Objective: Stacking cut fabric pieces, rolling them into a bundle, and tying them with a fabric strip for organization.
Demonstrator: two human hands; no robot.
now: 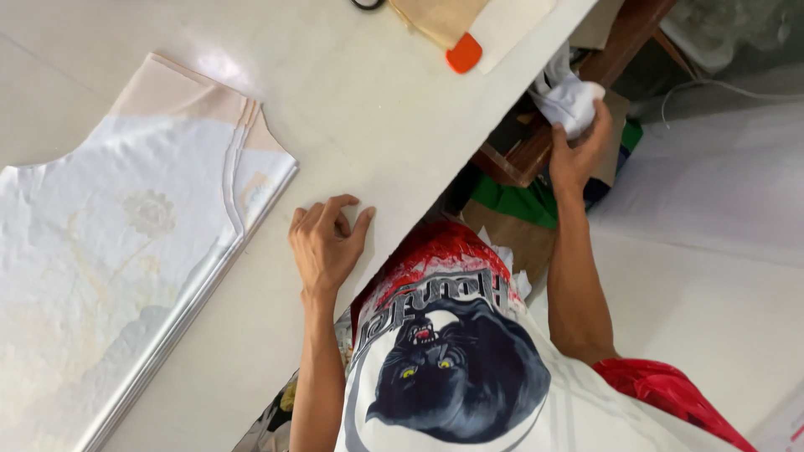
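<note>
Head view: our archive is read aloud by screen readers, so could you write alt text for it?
Seen from above, a person's right hand grips white cloth under the edge of a white table, while the left hand rests on the tabletop. A stack of pale cut fabric lies to the left.

Black scissors handle [367,4] at top edge: only loop's lower arc in frame, blades cut off. Tan fabric piece [440,18] cut by top edge, extent unknown. Stack of cut white fabric [126,251] runs off left and bottom edges. Right hand [578,151] under table [377,109] rim: fingertips buried in crumpled white cloth [569,99], grip unclear. Shelf contents below table shadowed: green cloth [511,201] partly hidden, other items indistinct. Orange object [463,53] half under paper, kind unclear.
</note>
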